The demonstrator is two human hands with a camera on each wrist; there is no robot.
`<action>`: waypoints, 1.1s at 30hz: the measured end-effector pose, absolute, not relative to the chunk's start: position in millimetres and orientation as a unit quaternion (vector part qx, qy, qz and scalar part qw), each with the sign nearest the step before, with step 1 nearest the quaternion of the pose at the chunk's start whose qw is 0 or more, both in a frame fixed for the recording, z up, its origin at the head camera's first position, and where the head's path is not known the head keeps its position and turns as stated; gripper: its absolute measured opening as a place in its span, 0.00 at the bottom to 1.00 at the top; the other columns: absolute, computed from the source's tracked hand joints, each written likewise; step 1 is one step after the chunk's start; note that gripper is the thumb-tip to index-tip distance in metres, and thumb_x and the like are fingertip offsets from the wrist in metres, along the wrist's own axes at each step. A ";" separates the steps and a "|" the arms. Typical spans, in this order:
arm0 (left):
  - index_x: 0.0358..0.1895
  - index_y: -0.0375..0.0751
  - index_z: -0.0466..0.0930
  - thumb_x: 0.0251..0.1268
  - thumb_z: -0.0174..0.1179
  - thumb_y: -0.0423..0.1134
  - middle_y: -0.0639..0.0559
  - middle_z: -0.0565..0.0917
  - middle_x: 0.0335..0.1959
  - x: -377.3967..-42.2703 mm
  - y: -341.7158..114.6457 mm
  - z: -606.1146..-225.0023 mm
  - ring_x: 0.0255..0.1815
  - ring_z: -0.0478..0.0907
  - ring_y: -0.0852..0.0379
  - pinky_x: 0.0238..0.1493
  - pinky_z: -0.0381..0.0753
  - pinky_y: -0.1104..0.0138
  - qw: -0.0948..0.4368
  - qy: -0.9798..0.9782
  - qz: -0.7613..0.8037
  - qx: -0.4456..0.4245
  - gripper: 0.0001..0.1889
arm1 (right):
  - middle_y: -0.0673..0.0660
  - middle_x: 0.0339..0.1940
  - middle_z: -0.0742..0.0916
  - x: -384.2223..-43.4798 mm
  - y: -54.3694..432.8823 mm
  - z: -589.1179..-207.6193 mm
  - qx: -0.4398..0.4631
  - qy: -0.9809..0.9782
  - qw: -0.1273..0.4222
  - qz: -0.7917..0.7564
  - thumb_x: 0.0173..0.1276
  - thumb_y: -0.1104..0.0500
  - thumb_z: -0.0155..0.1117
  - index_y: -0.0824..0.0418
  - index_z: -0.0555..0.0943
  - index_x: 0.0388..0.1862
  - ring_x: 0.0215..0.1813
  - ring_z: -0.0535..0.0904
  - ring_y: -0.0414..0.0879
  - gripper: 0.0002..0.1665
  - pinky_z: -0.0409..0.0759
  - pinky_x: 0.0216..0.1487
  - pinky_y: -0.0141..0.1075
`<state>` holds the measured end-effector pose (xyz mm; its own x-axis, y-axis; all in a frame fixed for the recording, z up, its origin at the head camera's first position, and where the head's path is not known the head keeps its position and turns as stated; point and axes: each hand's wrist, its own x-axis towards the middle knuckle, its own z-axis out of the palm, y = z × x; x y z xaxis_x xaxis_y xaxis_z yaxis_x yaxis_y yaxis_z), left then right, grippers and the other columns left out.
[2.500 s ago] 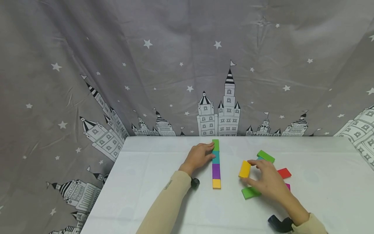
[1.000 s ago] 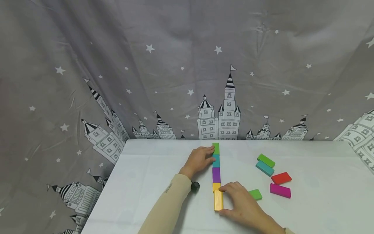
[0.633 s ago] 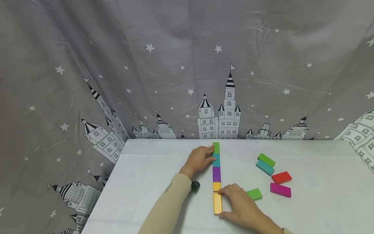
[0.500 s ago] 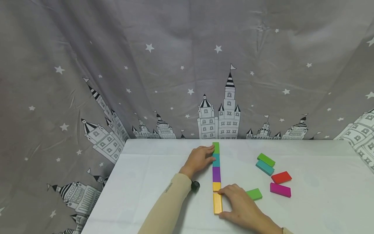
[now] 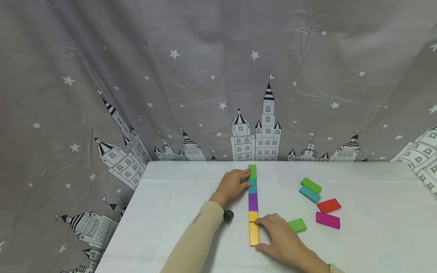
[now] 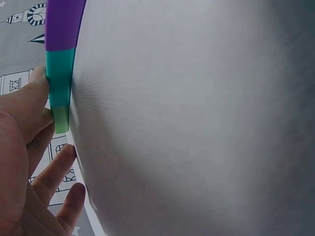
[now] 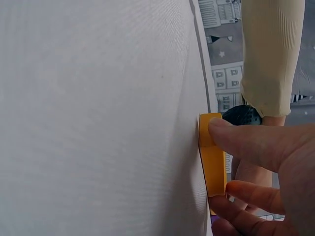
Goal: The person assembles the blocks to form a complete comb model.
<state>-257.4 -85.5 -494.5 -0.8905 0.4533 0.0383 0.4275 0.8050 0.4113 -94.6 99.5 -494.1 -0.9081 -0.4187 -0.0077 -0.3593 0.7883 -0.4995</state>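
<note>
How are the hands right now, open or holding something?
Left hand: open, touching the farthest green block and the teal block against it.
Right hand: closed, pinching the nearest yellow block.

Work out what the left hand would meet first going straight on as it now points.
Probably the farthest green block or the teal block against it; the left hand appears to touch both.

The front yellow block (image 5: 254, 234) looks smooth and glossy, the backdrop (image 5: 218, 85) cloth.
</note>
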 end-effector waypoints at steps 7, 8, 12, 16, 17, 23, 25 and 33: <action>0.70 0.49 0.74 0.69 0.63 0.52 0.63 0.71 0.72 -258.2 -84.7 -494.4 0.71 0.69 0.54 0.73 0.66 0.53 0.033 0.950 0.207 0.231 0.28 | 0.44 0.48 0.85 -93.5 98.7 -492.9 -0.197 0.946 0.044 -0.252 0.49 0.42 0.82 0.54 0.83 0.55 0.50 0.76 0.42 0.35 0.82 0.55 0.46; 0.70 0.49 0.74 0.69 0.63 0.52 0.63 0.71 0.72 -258.2 -84.7 -494.2 0.71 0.69 0.54 0.73 0.66 0.53 0.032 0.950 0.208 0.232 0.28 | 0.45 0.48 0.85 -93.3 98.5 -492.9 -0.196 0.947 0.043 -0.252 0.49 0.42 0.83 0.54 0.83 0.54 0.50 0.76 0.42 0.35 0.82 0.55 0.46; 0.70 0.49 0.74 0.69 0.63 0.53 0.63 0.71 0.72 -258.9 -84.5 -494.4 0.72 0.69 0.54 0.73 0.66 0.53 0.031 0.950 0.205 0.233 0.28 | 0.45 0.48 0.85 -93.5 99.0 -491.5 -0.194 0.946 0.050 -0.255 0.49 0.41 0.82 0.54 0.83 0.55 0.50 0.76 0.42 0.36 0.82 0.56 0.46; 0.70 0.49 0.74 0.70 0.63 0.53 0.63 0.71 0.72 -259.2 -83.7 -494.1 0.71 0.69 0.54 0.73 0.66 0.53 0.031 0.949 0.205 0.236 0.28 | 0.45 0.49 0.85 -93.9 102.1 -487.7 -0.176 0.944 0.069 -0.270 0.50 0.41 0.82 0.53 0.83 0.56 0.52 0.76 0.43 0.37 0.82 0.57 0.47; 0.70 0.49 0.74 0.70 0.63 0.52 0.63 0.71 0.72 -259.2 -83.5 -494.0 0.71 0.69 0.54 0.73 0.66 0.53 0.031 0.949 0.206 0.236 0.28 | 0.44 0.49 0.84 -94.0 103.5 -486.2 -0.169 0.944 0.071 -0.274 0.50 0.41 0.82 0.53 0.83 0.57 0.53 0.76 0.42 0.36 0.82 0.58 0.47; 0.70 0.49 0.73 0.70 0.62 0.53 0.64 0.70 0.72 -258.3 -83.2 -492.6 0.72 0.68 0.55 0.73 0.65 0.53 0.034 0.951 0.200 0.232 0.28 | 0.43 0.48 0.84 -93.8 118.5 -472.8 -0.118 0.947 0.044 -0.296 0.50 0.46 0.84 0.50 0.83 0.58 0.52 0.76 0.41 0.35 0.83 0.55 0.43; 0.70 0.50 0.73 0.70 0.62 0.53 0.64 0.70 0.73 -258.0 -83.4 -492.0 0.72 0.68 0.55 0.74 0.65 0.54 0.038 0.952 0.199 0.230 0.28 | 0.44 0.49 0.84 -93.7 126.2 -468.1 -0.108 0.946 0.029 -0.303 0.50 0.48 0.84 0.50 0.82 0.59 0.52 0.76 0.41 0.35 0.83 0.54 0.43; 0.70 0.48 0.74 0.70 0.63 0.52 0.63 0.71 0.72 -257.6 -85.6 -493.0 0.72 0.69 0.54 0.73 0.66 0.54 0.031 0.949 0.206 0.237 0.28 | 0.47 0.51 0.85 -91.7 158.5 -462.2 -0.101 0.948 -0.034 -0.299 0.52 0.50 0.82 0.52 0.81 0.61 0.55 0.78 0.46 0.37 0.84 0.52 0.47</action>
